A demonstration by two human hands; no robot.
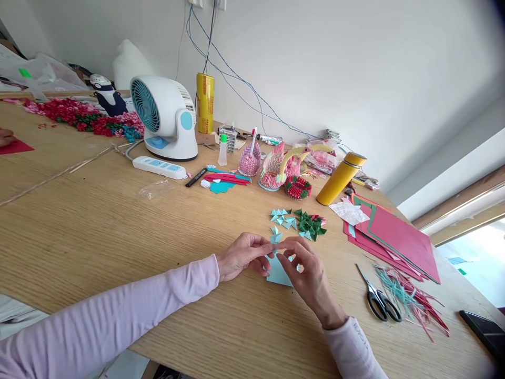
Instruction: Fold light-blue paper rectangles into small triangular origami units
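Note:
My left hand (245, 253) and my right hand (305, 271) meet over the table, fingertips together on a small piece of light blue paper (273, 251). Fingers cover most of that piece, so its folds are hard to see. Beneath my hands lies a light blue paper sheet (279, 275). Just beyond my fingertips are folded light blue paper triangles (290, 222), with a heap of dark green paper triangles (311, 225) to their right.
Scissors (377, 300) and thin paper strips (410, 297) lie at right, near red paper sheets (402, 237). A yellow bottle (341, 179), folded-paper swans (272, 171), a red-green paper bowl (298, 187), a power strip (160, 167) and a fan (168, 116) stand farther back. Another person's hand (6, 138) shows at far left.

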